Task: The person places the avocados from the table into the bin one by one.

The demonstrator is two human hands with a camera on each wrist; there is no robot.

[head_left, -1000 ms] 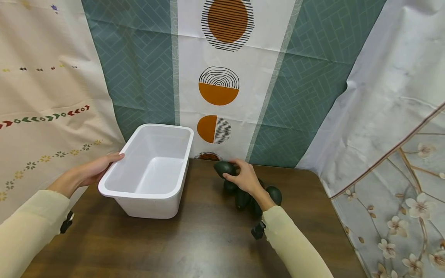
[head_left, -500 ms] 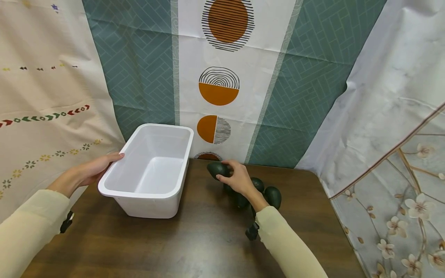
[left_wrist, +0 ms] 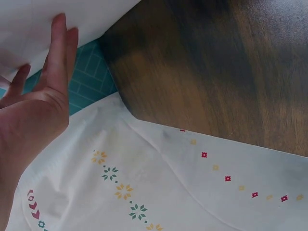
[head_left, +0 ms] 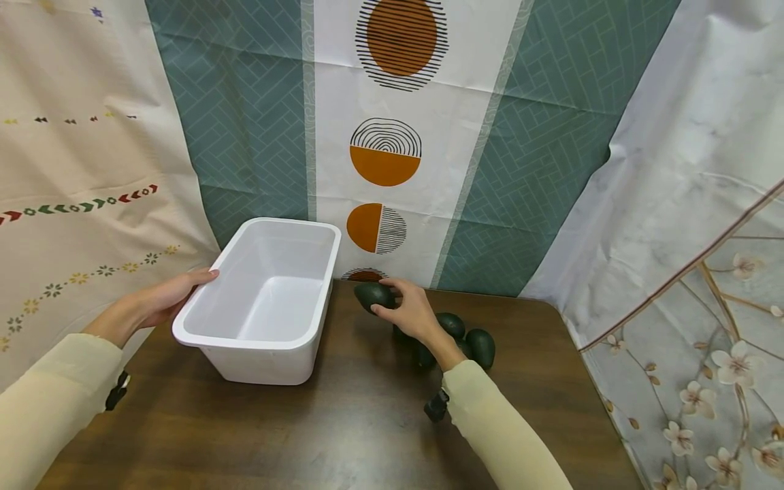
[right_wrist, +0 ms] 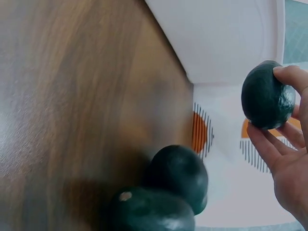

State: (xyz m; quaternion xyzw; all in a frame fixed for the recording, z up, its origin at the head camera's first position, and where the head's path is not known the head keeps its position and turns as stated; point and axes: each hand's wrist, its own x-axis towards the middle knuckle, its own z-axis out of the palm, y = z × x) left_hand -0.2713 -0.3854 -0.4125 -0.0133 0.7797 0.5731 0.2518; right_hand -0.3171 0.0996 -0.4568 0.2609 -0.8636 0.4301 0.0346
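My R hand (head_left: 412, 312) pinches an avocado (head_left: 372, 297) above the table (head_left: 367, 429), btwn white plastic tub (head_left: 260, 344) & other avocados (head_left: 480, 347); prob. firm, slick, so hold its fat middle. L hand (head_left: 164, 301) grips tub's rim.

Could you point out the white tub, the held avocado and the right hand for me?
Tub (head_left: 269, 366): head view, near wall.
Held avocado (right_wrist: 266, 97): right wrist view, middle of its side.
Right hand (head_left: 414, 313): head view, back of the hand.
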